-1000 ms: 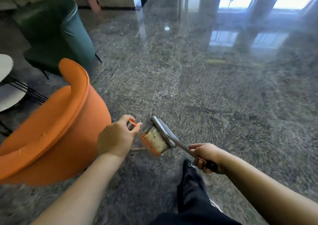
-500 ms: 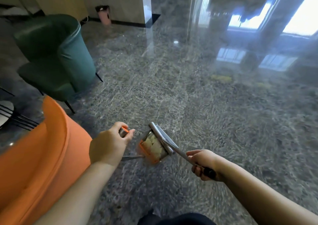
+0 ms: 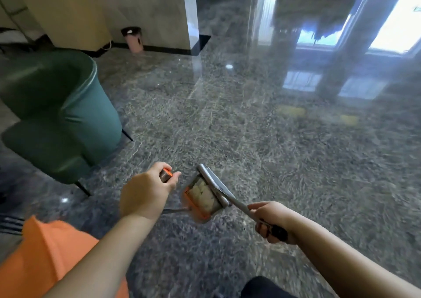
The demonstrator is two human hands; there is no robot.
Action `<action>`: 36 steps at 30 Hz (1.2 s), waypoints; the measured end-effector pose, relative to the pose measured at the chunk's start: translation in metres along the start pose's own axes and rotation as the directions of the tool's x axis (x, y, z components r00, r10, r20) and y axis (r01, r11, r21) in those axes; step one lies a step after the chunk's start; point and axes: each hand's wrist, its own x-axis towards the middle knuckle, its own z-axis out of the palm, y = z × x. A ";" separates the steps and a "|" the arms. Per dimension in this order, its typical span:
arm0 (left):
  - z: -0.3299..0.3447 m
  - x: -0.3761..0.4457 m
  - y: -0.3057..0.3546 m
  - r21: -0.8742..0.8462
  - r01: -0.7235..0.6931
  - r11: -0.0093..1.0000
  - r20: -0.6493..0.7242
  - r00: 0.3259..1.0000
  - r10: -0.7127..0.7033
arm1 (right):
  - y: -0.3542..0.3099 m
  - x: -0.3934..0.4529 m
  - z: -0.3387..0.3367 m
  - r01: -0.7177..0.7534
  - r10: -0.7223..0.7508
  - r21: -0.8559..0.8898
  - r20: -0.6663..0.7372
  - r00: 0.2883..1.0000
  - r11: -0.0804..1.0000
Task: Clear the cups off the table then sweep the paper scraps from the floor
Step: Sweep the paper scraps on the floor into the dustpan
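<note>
My left hand (image 3: 145,193) grips the orange-tipped top of a broom handle (image 3: 165,175); its thin shaft (image 3: 175,210) shows below the hand. My right hand (image 3: 271,218) grips the dark end of a long grey handle (image 3: 239,206) that leads down to a dustpan (image 3: 218,190) with an orange rim. The dustpan hangs just above the floor between my hands. Pale paper scraps (image 3: 201,193) lie inside it. No cups are in view.
A green armchair (image 3: 61,115) stands at the left and an orange chair (image 3: 45,259) at the bottom left. A pink bin (image 3: 133,39) sits by a wall pillar (image 3: 148,13) at the back. The glossy grey stone floor (image 3: 273,161) stretches ahead and right.
The view has moved forward and lifted. The orange chair has slid to the bottom left and the green armchair has come nearer. Both hands keep their grips.
</note>
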 end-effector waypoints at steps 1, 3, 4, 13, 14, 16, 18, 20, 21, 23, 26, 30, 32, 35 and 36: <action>0.004 0.020 -0.002 0.006 -0.009 1.000 -0.006 1.000 0.009 | -0.018 0.010 0.000 0.004 -0.004 -0.006 0.002 1.000 1.000; 0.013 0.060 -0.006 0.016 -0.009 1.000 -0.018 1.000 0.009 | -0.053 0.031 0.001 0.012 -0.011 -0.013 0.008 1.000 1.000; 0.018 0.080 -0.008 0.016 -0.002 1.000 -0.024 1.000 0.002 | -0.071 0.042 0.000 0.014 -0.014 -0.012 0.013 1.000 1.000; 0.068 0.269 -0.011 0.046 0.098 0.994 -0.030 0.995 -0.097 | -0.253 0.163 -0.018 0.039 -0.034 -0.114 0.048 0.998 0.993; 0.070 0.289 -0.011 0.037 0.115 0.993 -0.028 0.993 -0.114 | -0.275 0.174 -0.020 0.044 -0.036 -0.125 0.064 0.997 0.991; 0.073 0.329 -0.012 0.024 0.142 0.990 -0.041 0.989 -0.141 | -0.319 0.195 -0.022 0.060 -0.047 -0.154 0.086 0.995 0.986; 0.074 0.367 -0.016 0.035 0.150 0.988 -0.082 0.986 -0.147 | -0.361 0.213 -0.020 0.061 -0.044 -0.171 0.101 0.994 0.983; 0.076 0.403 -0.025 0.031 0.176 0.984 -0.111 0.979 -0.172 | -0.399 0.233 -0.015 0.068 -0.044 -0.202 0.120 0.992 0.977; 0.077 0.421 -0.030 0.030 0.190 0.981 -0.116 0.976 -0.186 | -0.416 0.244 -0.011 0.072 -0.047 -0.211 0.123 0.991 0.975; 0.080 0.459 -0.043 0.042 0.203 0.978 -0.129 0.972 -0.196 | -0.451 0.269 -0.001 0.078 -0.049 -0.218 0.133 0.990 0.973; 0.089 0.523 -0.068 0.049 0.188 0.981 -0.156 0.972 -0.178 | -0.503 0.313 0.015 0.086 -0.055 -0.227 0.140 0.989 0.970; 0.096 0.615 -0.103 0.044 0.197 0.979 -0.131 0.973 -0.190 | -0.576 0.370 0.042 0.083 -0.048 -0.229 0.153 0.987 0.970; 0.097 0.658 -0.117 0.048 0.201 0.979 -0.121 0.974 -0.194 | -0.613 0.391 0.055 0.074 -0.037 -0.224 0.164 0.986 0.972; 0.098 0.723 -0.135 0.058 0.206 0.977 -0.119 0.973 -0.198 | -0.668 0.422 0.069 0.078 -0.045 -0.206 0.162 0.986 0.975; 0.099 0.743 -0.140 0.073 0.202 0.977 -0.125 0.973 -0.192 | -0.684 0.431 0.072 0.074 -0.042 -0.203 0.159 0.986 0.976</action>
